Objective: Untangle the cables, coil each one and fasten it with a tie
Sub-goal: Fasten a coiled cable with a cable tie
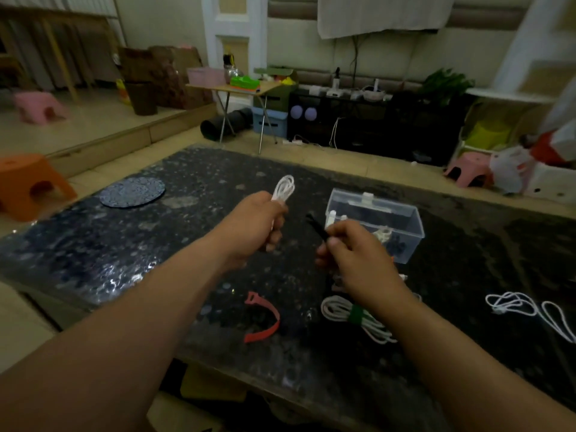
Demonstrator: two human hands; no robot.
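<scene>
Here, at the far left, an orange plastic stool (31,185) stands on the tiled floor beside the dark speckled table (93,244). On the far left part of the table top lies a round blue patterned mat (132,192), flat and apart from everything else.

Next comes the left hand (258,222), raised above the middle of the table, its fingers curled round a small white cable coil (284,188). The loops of the coil stick out past the top of the fist, away from the person. Lower in the view, nearer the front edge, a red tie strap (263,319) lies bent into an open curve on the table, and nothing touches it.

Just to the right of the left hand, the right hand (358,260) pinches a thin black tie (316,227) between the thumb and curled fingers. The free end of the tie slants up and left toward the coil, with a gap between the two.

Behind the right hand sits a clear plastic box (374,219), holding small white and dark things too blurred to name. Under the right wrist a white cable bundle (335,310) lies on the table, wrapped round its middle by a green tie (355,314).

Further right, well apart from the bundle, a loose white cable (530,310) lies in untidy loops on the table. Beyond the far right corner of the table a pink plastic stool (470,173) stands on the floor.
</scene>
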